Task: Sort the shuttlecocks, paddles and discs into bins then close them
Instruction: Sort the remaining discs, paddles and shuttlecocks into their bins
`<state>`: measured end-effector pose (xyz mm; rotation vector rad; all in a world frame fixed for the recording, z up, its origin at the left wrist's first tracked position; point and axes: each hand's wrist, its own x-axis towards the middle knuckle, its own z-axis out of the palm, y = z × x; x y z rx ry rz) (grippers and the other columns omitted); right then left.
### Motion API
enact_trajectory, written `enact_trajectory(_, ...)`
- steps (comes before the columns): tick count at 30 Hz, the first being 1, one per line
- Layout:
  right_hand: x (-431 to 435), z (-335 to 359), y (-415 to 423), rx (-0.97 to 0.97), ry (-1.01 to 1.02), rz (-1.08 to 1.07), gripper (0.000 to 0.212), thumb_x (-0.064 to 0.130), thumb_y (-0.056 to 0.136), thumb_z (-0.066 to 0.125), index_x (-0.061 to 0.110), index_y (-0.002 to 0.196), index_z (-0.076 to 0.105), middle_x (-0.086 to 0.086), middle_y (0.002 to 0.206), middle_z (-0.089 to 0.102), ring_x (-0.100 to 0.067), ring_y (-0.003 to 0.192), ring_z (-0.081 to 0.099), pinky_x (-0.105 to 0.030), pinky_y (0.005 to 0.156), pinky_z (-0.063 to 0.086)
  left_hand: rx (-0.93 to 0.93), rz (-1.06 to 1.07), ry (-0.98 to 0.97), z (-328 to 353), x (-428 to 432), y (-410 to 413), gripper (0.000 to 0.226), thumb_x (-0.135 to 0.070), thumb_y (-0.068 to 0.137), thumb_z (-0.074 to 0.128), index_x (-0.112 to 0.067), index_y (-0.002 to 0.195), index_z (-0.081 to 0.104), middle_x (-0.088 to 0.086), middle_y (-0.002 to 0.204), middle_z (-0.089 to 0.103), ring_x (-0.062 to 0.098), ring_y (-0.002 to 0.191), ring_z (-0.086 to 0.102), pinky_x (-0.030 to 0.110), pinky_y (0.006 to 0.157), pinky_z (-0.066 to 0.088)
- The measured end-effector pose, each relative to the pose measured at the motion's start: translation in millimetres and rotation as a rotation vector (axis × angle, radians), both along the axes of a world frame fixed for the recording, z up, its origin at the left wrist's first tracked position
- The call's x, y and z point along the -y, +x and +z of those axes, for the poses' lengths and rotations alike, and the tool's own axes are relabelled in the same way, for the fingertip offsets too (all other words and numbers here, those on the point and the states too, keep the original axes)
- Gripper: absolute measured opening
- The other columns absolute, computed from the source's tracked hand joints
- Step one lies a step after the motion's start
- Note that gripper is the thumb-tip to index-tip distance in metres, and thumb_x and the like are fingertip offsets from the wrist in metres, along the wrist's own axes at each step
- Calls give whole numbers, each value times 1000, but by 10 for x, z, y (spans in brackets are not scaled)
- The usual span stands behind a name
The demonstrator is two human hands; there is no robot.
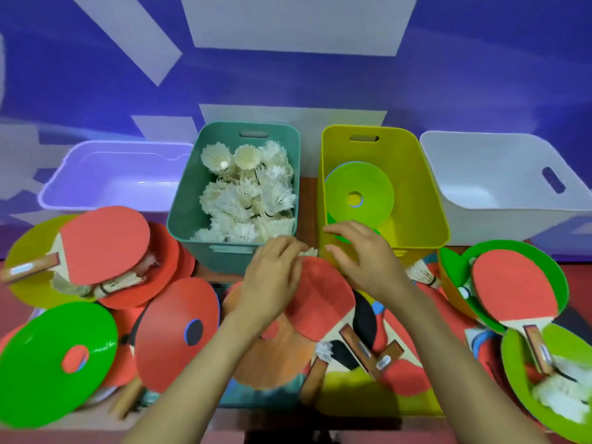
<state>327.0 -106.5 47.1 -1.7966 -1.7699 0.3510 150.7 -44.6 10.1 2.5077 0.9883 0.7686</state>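
Shuttlecocks (pixel 246 193): white feathered, mostly lay in teal plastic bin (pixel 179 216).
Pending: red wooden paddles (pixel 105 241) crowded worktop (pixel 309 200).
Fingers: right hand (pixel 362 257) spread open; left hand (pixel 272 280) unclear.

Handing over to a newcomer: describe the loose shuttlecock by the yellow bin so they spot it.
Start at the yellow bin, right of the teal bin. Off its front right corner, a shuttlecock lies on its side. Others sit in discs or under paddles; this one lies uncovered.

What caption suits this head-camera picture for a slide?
Left hand and right hand hover near shuttlecock-filled teal bin and disc-holding yellow bin.
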Motion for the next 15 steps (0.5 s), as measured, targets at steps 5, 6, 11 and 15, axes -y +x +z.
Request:
enact_trajectory(5,455,-395,133,-11,-204,35,32,19,89,61,11,120,58,-6,117,59,-23,111,54,-32,95,41,-128,55,-188,-414,461,-33,24,-19,84,47,-14,102,63,3,103,58,26,94,57,43,81,48)
enact_trajectory(6,514,-486,143,-3,-281,22,36,20,89,61,12,124,55,-6,120,56,-23,114,52,-32,96,40,-143,79,-221,-481,537,-45,23,-15,84,50,-13,103,63,3,104,58,26,96,57,43,83,48)
enact_trajectory(11,739,-827,94,-3,-595,-7,59,31,86,64,14,137,38,-7,135,42,-25,127,40,-35,104,36,-139,239,-302,-637,881,-78,22,-9,83,56,-7,104,62,8,112,55,29,106,52,38,91,44)
enact_trajectory(15,819,-976,-8,-12,-667,-27,64,25,82,67,11,134,33,-13,129,38,-30,121,43,-36,97,40,-94,264,-299,-695,1018,-24,25,-4,74,57,-3,98,65,17,115,54,37,102,56,45,89,48)
